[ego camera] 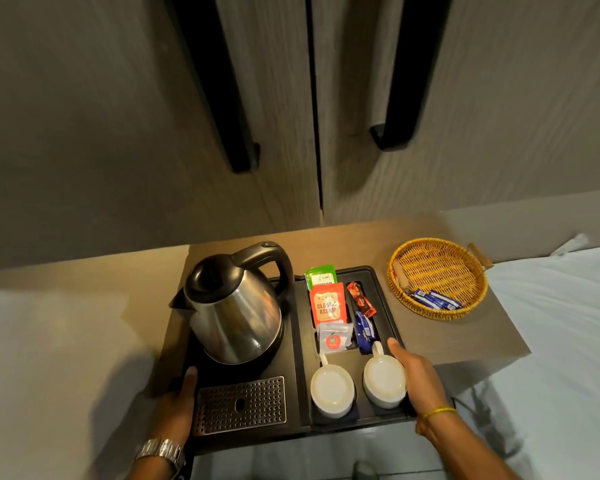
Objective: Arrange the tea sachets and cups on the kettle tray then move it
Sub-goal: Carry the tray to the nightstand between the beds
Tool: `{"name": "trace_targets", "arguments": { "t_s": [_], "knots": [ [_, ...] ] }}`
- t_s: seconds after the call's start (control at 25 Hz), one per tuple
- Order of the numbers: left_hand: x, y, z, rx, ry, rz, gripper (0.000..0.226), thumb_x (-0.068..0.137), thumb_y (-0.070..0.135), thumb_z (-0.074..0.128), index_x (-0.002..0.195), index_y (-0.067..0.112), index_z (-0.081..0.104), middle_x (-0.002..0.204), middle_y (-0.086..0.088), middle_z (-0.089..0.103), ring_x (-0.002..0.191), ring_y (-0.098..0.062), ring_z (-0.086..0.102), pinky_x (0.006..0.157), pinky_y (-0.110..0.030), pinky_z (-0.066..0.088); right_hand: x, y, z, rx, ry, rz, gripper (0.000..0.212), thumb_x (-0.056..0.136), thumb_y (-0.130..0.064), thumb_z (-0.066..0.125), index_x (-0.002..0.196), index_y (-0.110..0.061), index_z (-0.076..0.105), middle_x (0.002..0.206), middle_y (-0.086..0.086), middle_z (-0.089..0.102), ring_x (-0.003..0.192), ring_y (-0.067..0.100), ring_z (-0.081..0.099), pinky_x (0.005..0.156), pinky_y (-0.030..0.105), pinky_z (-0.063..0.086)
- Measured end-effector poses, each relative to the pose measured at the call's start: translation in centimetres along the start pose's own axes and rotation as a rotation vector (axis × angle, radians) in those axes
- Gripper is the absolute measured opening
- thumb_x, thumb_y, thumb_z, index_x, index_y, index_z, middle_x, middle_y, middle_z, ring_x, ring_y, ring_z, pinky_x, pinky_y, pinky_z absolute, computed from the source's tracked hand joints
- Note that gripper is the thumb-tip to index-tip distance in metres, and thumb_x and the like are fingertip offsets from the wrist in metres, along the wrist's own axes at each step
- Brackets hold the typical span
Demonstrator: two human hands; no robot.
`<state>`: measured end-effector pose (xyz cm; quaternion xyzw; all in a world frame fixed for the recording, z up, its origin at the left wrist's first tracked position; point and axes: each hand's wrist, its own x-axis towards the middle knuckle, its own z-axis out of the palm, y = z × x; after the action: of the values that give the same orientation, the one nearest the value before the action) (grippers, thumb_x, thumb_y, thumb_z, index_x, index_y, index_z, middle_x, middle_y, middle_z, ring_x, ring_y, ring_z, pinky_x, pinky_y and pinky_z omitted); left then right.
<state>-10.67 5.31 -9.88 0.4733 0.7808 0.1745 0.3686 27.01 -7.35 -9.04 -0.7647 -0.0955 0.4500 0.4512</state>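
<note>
A black kettle tray (300, 344) rests on a small wooden table, its near part sticking out past the table's front edge. On its left stands a steel kettle (234, 310) behind a perforated drip grate (239, 405). Its right half holds a green sachet (321, 276), an orange Assam sachet (328, 304), a white sachet (333, 339), a red stick (361, 299) and blue packets (366, 332). Two white cups (332, 389) (384, 381) lie upside down in front of them. My left hand (179, 401) grips the tray's left edge. My right hand (418, 377) grips its right edge beside the right cup.
A round wicker basket (439, 278) with blue sachets (435, 300) sits at the table's back right. Two wooden cupboard doors with long black handles (222, 81) rise behind the table. White bedding (555, 334) lies to the right and a pale surface to the left.
</note>
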Motion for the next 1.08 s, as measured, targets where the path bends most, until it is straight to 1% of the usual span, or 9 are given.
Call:
{"name": "trace_targets", "arguments": {
  "t_s": [0.12, 0.24, 0.4, 0.52, 0.64, 0.76, 0.88, 0.96, 1.08],
  "knots": [
    [-3.2, -0.7, -0.1, -0.016, 0.073, 0.038, 0.054, 0.093, 0.069, 0.037, 0.096, 0.021, 0.061, 0.076, -0.009, 0.060, 0.070, -0.029, 0.056, 0.077, -0.040, 0.041, 0.0, -0.5, -2.2, -0.027, 0.011, -0.056, 0.059, 0.086, -0.059, 0.065, 0.074, -0.002, 0.075, 0.071, 0.013, 0.076, 0.072, 0.031, 0.069, 0.070, 0.043, 0.049],
    [-6.4, -1.3, -0.8, -0.016, 0.045, 0.021, 0.056, 0.094, 0.069, 0.033, 0.098, 0.022, 0.064, 0.082, -0.011, 0.061, 0.069, -0.026, 0.055, 0.078, -0.038, 0.039, -0.4, -0.7, -3.9, -0.049, -0.005, -0.102, 0.051, 0.085, -0.055, 0.067, 0.077, -0.005, 0.078, 0.065, 0.004, 0.076, 0.072, 0.028, 0.068, 0.070, 0.044, 0.048],
    [-11.9, -2.8, -1.9, -0.040, 0.024, 0.094, 0.060, 0.097, 0.064, 0.033, 0.092, 0.015, 0.066, 0.072, -0.005, 0.065, 0.071, -0.029, 0.060, 0.076, -0.039, 0.041, -3.3, 0.9, -6.9, -0.051, -0.039, -0.122, 0.035, 0.085, -0.042, 0.070, 0.075, -0.009, 0.078, 0.099, 0.021, 0.076, 0.093, 0.039, 0.067, 0.089, 0.056, 0.049],
    [-16.2, -2.4, -2.4, -0.019, -0.032, 0.154, 0.068, 0.097, 0.064, 0.032, 0.081, 0.008, 0.067, 0.072, -0.014, 0.068, 0.072, -0.033, 0.063, 0.070, -0.038, 0.041, -8.1, 2.8, -11.3, 0.077, -0.014, -0.093, 0.032, 0.078, -0.040, 0.074, 0.084, -0.009, 0.080, 0.098, 0.023, 0.077, 0.083, 0.031, 0.065, 0.073, 0.043, 0.045],
    [-21.4, -1.2, -1.9, 0.028, -0.118, 0.263, 0.070, 0.094, 0.068, 0.035, 0.075, 0.008, 0.067, 0.077, -0.014, 0.068, 0.074, -0.033, 0.063, 0.068, -0.039, 0.041, -15.3, 5.3, -18.2, 0.192, 0.113, -0.072, 0.029, 0.083, -0.029, 0.075, 0.083, 0.000, 0.075, 0.063, 0.015, 0.070, 0.053, 0.020, 0.060, 0.051, 0.025, 0.041],
    [-27.7, 0.8, 0.4, 0.084, -0.277, 0.445, 0.073, 0.092, 0.070, 0.036, 0.074, 0.008, 0.069, 0.073, -0.010, 0.071, 0.072, -0.031, 0.066, 0.063, -0.036, 0.042, -24.4, 10.1, -26.6, 0.318, 0.252, -0.048, 0.024, 0.090, -0.021, 0.072, 0.071, -0.006, 0.066, 0.035, -0.002, 0.049, 0.024, 0.008, 0.039, 0.030, 0.012, 0.025],
    [-36.0, 3.1, 5.1, 0.161, -0.473, 0.624, 0.073, 0.092, 0.070, 0.038, 0.062, 0.007, 0.061, 0.067, -0.013, 0.067, 0.067, -0.033, 0.062, 0.059, -0.037, 0.037, -33.7, 15.9, -35.3, 0.420, 0.459, -0.047, 0.031, 0.088, -0.022, 0.073, 0.060, -0.013, 0.064, 0.036, -0.002, 0.050, 0.023, 0.009, 0.039, 0.030, 0.011, 0.025],
    [-42.5, 4.6, 9.6, 0.191, -0.627, 0.728, 0.074, 0.093, 0.068, 0.040, 0.064, 0.004, 0.063, 0.071, -0.015, 0.068, 0.070, -0.034, 0.061, 0.062, -0.039, 0.038, -39.5, 20.2, -41.1, 0.449, 0.633, -0.045, 0.030, 0.089, -0.022, 0.073, 0.061, -0.014, 0.066, 0.040, -0.002, 0.056, 0.027, 0.009, 0.046, 0.035, 0.016, 0.032],
    [-52.1, 6.2, 16.8, 0.249, -0.822, 0.881, 0.074, 0.095, 0.063, 0.043, 0.066, 0.000, 0.067, 0.075, -0.016, 0.071, 0.074, -0.035, 0.063, 0.066, -0.041, 0.041, -47.0, 26.5, -48.2, 0.535, 0.861, -0.007, 0.024, 0.089, -0.019, 0.072, 0.067, -0.010, 0.070, 0.063, 0.011, 0.065, 0.052, 0.021, 0.056, 0.056, 0.030, 0.035]
  ]
}}
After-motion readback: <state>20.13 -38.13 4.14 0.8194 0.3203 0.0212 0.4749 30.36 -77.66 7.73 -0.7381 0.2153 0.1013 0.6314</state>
